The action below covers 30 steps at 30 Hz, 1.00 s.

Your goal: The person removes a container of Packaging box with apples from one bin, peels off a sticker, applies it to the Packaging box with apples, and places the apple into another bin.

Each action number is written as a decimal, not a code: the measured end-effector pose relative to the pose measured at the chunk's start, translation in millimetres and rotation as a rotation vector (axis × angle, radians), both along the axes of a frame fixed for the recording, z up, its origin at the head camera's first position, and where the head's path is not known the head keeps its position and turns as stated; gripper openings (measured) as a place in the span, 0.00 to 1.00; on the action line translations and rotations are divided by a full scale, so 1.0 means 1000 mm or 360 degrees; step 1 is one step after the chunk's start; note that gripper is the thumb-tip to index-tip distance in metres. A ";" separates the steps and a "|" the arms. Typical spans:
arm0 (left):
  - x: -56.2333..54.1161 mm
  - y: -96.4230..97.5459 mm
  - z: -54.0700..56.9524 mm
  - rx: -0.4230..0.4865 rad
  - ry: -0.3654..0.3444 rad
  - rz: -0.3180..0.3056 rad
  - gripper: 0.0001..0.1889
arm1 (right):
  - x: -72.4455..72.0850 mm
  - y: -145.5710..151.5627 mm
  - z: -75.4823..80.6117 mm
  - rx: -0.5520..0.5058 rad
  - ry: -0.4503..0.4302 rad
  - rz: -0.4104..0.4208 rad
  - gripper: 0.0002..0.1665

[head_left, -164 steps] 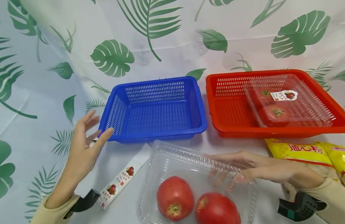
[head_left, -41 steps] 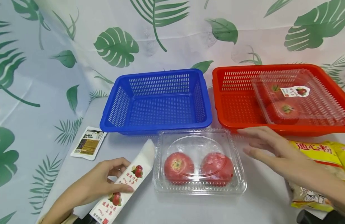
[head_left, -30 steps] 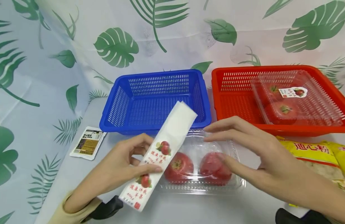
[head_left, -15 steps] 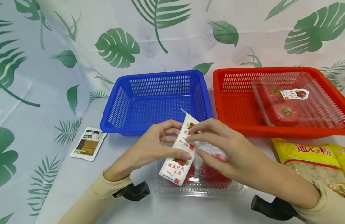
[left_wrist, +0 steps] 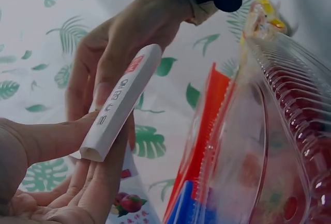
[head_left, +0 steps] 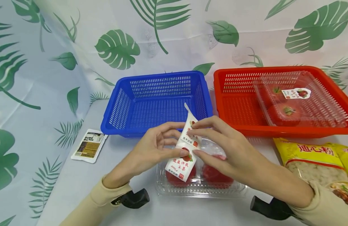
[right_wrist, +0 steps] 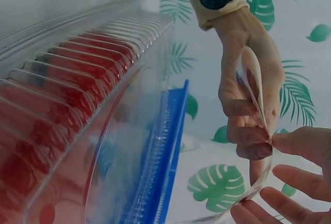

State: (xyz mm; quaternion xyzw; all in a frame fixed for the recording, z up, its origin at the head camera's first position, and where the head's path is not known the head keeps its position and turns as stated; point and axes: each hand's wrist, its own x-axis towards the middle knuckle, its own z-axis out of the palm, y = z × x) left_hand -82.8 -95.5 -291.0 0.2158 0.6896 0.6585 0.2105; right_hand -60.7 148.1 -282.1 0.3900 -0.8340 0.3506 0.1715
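A strip of white stickers (head_left: 181,160) printed with red apples is bent between the two hands, above a clear plastic box. My left hand (head_left: 150,152) pinches its lower part, thumb on the printed face and fingers behind. My right hand (head_left: 233,147) pinches the upper part with its fingertips, curving the strip. In the right wrist view the strip (right_wrist: 258,100) is seen edge-on, folded over at the top. The closed clear box (head_left: 202,192) lies on the table below, holding two red round fruits (head_left: 217,175). The hands and strip partly hide it.
A blue basket (head_left: 157,130) stands behind the box. To its right, a red basket (head_left: 233,113) holds a clear box (head_left: 312,103) of red fruits bearing a sticker. Yellow pasta bags (head_left: 315,157) lie at right, a small flat sachet (head_left: 89,146) at left.
The clear box was set down on the table. My left hand picked up the sticker strip and brought it over the box; my right hand came in from the right and took its upper part.
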 end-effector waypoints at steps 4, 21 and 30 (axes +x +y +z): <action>0.001 0.004 0.000 0.0052 0.0070 0.0063 0.34 | -0.001 -0.001 -0.001 -0.0040 0.0018 -0.0011 0.31; 0.000 0.013 -0.004 0.0111 0.0233 0.0176 0.30 | -0.004 -0.008 -0.007 -0.0133 0.0044 -0.0055 0.31; 0.001 0.015 -0.004 0.0113 0.0289 0.0226 0.29 | -0.004 -0.009 -0.007 -0.0180 0.0024 -0.0030 0.31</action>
